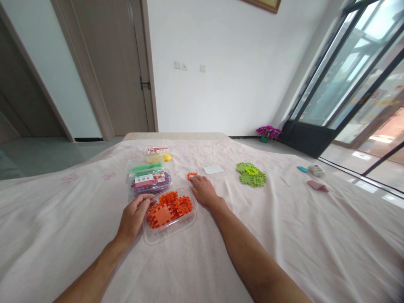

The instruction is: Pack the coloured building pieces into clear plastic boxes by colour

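A clear plastic box holding several orange interlocking pieces stands on the cloth between my hands. My left hand is at the box's left rim, thumb and fingers pinched on the edge; its fingertips are partly hidden. Beyond the box, my right hand rests low over the cloth, fingers bent down onto a small orange square piece with toothed edges. Those fingers cover part of the piece.
Behind the orange pieces stand lidded boxes of purple pieces, green pieces and yellow pieces. A white card and a cluster of green toothed pieces lie right, on the pale tablecloth. Farther right lies a pink item.
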`<state>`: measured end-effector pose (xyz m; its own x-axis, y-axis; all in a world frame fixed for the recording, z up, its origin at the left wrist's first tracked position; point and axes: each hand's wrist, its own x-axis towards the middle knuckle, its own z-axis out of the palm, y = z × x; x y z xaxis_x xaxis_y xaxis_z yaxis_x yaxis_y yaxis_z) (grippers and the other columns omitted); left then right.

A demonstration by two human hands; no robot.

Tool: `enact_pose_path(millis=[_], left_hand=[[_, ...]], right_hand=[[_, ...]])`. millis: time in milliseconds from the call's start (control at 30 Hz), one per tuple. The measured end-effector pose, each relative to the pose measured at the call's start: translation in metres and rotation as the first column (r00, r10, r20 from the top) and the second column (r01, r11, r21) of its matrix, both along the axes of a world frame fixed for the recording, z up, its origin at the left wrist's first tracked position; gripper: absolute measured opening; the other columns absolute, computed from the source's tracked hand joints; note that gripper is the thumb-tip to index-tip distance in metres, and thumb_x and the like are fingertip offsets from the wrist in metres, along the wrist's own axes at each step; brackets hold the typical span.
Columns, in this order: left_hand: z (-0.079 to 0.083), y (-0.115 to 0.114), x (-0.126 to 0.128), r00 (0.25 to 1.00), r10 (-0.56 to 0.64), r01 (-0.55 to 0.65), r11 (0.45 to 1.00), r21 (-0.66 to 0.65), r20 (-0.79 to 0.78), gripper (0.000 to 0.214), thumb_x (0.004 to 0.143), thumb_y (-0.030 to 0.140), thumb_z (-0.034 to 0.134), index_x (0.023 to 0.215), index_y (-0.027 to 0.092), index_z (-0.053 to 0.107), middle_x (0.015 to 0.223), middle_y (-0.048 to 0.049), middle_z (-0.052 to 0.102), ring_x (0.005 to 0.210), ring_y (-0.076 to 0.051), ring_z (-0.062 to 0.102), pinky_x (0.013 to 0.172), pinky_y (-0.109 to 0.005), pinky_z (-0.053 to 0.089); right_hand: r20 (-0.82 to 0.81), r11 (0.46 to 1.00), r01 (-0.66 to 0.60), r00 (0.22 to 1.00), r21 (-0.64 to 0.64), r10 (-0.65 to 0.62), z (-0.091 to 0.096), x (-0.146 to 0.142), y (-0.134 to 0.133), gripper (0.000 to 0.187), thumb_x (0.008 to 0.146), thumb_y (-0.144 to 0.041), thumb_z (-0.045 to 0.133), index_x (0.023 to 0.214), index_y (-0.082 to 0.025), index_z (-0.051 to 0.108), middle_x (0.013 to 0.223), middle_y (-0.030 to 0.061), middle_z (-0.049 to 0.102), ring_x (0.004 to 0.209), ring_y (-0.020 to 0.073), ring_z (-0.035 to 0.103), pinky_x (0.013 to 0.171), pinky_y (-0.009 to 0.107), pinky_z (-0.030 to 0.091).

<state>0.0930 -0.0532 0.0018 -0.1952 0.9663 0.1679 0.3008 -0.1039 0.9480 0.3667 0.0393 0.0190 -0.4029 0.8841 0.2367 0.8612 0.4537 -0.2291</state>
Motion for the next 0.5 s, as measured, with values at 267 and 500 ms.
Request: enact_pose_path(millis=[267,500], left_hand=[[-0.0034,0.0016,-0.0015,1.0,-0.005,0.005,1.0,0.005,-0.012,0.04,0.085,0.05,0.053,0.104,0.019,0.068,0.099,-0.0072,0.075,0.096,-0.026,0.069,0.085,-0.034,0.051],[-0.0033,0.0018,-0.0021,0.999,0.006,-0.006,1.0,0.014,-0.033,0.039,0.085,0.049,0.052,0.103,0.019,0.069,0.099,-0.0072,0.076,0.095,-0.026,0.07,0.085,-0.033,0.051]], right_hand=[[0.055,0.994,0.069,0.996,0.089,-0.074,0.0008,-0.0015,-0.0006,0.021,0.096,-0.031,0.05,0.104,-0.022,0.067,0.103,0.0085,0.066,0.1,0.0225,0.054,0.084,0.031,0.039],[-0.2,0.965,0.221,0.961,0.14,-0.191,0.005,0.0036,0.0013,0.025,0.1,-0.031,0.043,0.104,-0.023,0.066,0.104,0.0068,0.067,0.099,0.0191,0.058,0.082,0.028,0.04]])
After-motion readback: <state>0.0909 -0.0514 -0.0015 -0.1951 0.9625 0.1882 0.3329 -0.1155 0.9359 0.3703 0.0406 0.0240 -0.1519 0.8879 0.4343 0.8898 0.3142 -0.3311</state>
